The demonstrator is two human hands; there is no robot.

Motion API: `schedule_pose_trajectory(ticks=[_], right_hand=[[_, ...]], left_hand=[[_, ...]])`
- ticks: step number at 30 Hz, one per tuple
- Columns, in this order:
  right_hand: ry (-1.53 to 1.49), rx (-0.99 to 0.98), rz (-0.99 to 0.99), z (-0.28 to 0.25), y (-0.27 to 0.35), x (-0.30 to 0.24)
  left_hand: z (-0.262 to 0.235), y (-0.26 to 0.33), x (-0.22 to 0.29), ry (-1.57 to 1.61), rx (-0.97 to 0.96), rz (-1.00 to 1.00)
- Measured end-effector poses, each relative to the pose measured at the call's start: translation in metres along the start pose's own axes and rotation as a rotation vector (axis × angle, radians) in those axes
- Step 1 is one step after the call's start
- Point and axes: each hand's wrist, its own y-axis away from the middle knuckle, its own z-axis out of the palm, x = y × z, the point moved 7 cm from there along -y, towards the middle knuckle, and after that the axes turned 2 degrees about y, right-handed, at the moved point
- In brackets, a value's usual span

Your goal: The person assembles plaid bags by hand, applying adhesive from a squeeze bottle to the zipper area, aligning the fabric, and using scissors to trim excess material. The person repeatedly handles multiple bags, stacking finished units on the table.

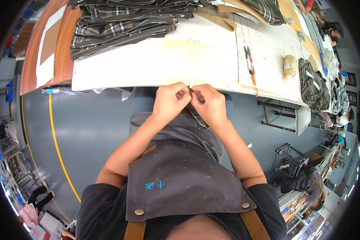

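Note:
My left hand (169,103) and my right hand (212,106) meet just at the front edge of the white table. Thumbs and forefingers of both are closed in a pinch on the edge of a plaid fabric piece (199,118). The rest of that piece hangs below my right hand, over the grey apron (184,176) in my lap. Much of the pinched part is hidden by the fingers, so its exact shape there cannot be made out. A thin pale strip shows right above the fingertips.
On the white table (148,66) lie stacked plaid pieces with zippers (124,32), thread snips (249,62) with an orange cord, and a tan thread cone (290,66). Folded plaid cloth (314,86) sits at the right. A wooden tabletop (64,44) adjoins left. Other people work far right.

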Motion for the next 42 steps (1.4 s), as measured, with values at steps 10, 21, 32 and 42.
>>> schedule_pose_trajectory(ticks=[10, 21, 32, 42], right_hand=[[-0.105, 0.038, 0.133, 0.009, 0.005, 0.017], [0.560, 0.205, 0.073, -0.079, -0.060, 0.076], [-0.098, -0.181, 0.185, -0.062, -0.023, 0.055], [-0.881, -0.720, 1.067, 0.004, 0.067, 0.020]], left_hand=[[0.005, 0.002, -0.005, 0.161, 0.013, -0.061], [0.005, 0.012, -0.014, 0.240, 0.073, -0.041], [0.011, 0.013, -0.026, 0.331, 0.087, -0.058], [0.011, 0.013, -0.027, 0.323, 0.088, -0.069]])
